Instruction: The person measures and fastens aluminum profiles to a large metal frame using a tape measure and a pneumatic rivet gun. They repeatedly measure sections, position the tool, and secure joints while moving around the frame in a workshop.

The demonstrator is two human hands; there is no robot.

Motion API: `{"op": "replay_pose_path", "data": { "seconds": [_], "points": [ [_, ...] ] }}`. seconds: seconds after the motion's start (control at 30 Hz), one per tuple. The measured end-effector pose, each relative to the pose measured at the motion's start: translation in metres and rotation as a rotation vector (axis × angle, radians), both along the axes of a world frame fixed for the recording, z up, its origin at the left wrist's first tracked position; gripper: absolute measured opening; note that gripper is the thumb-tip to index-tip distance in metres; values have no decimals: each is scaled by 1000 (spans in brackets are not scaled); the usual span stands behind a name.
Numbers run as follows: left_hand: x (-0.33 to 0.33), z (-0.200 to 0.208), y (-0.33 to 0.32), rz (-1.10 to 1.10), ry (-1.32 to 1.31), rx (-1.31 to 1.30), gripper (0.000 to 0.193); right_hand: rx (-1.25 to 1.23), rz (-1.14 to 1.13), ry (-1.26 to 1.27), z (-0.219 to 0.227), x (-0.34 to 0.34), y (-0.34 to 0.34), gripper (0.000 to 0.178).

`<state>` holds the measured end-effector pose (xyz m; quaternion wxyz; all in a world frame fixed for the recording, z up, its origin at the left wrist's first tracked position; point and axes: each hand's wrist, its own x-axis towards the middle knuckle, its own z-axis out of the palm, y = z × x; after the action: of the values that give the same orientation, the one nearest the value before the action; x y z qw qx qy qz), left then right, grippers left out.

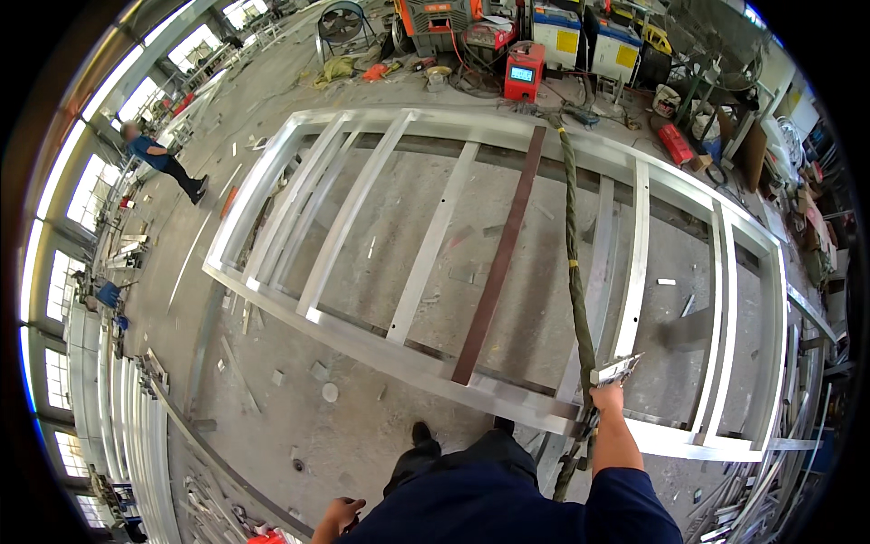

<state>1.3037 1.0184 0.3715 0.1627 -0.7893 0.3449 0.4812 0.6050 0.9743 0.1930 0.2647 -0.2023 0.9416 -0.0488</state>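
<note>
My right hand (607, 396) is closed around a silvery metal piece (618, 370) with a ragged-looking outer end; its exact kind is unclear. The hand is above the near rail of a large aluminium frame (362, 337). Beside it, a long green-wrapped cable bundle (573, 236) with yellow bands lies across the frame and drops over the near rail, close to my wrist. My left hand (340, 515) hangs low at my left side, away from the frame, fingers loosely apart; part of it is hard to make out. A dark brown bar (503, 254) spans the frame between silver crossbars.
Beyond the frame stand a red machine with a lit screen (523, 72) and white-and-blue cabinets (616, 45). A person (161, 159) stands at the far left. Long metal profiles (136, 435) are stacked at the left, more stock (788, 399) at the right. Scraps litter the concrete floor (281, 408).
</note>
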Motion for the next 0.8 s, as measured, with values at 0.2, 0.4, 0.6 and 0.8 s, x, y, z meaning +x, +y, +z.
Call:
{"op": "replay_pose_path", "data": {
  "seconds": [0.2, 0.4, 0.6, 0.8],
  "points": [
    [76, -42, -15, -193, -79, 197, 55, -41, -176, 115, 32, 29, 32, 87],
    [184, -116, -77, -197, 98, 144, 57, -139, -425, 122, 56, 121, 119, 89],
    [270, -158, -162, -106, 10, 112, 50, 50, -506, -110, 73, 245, 218, 80],
    [313, -167, -183, -277, 52, -74, 49, -52, -715, -296, 86, 297, 251, 54]
  ]
}}
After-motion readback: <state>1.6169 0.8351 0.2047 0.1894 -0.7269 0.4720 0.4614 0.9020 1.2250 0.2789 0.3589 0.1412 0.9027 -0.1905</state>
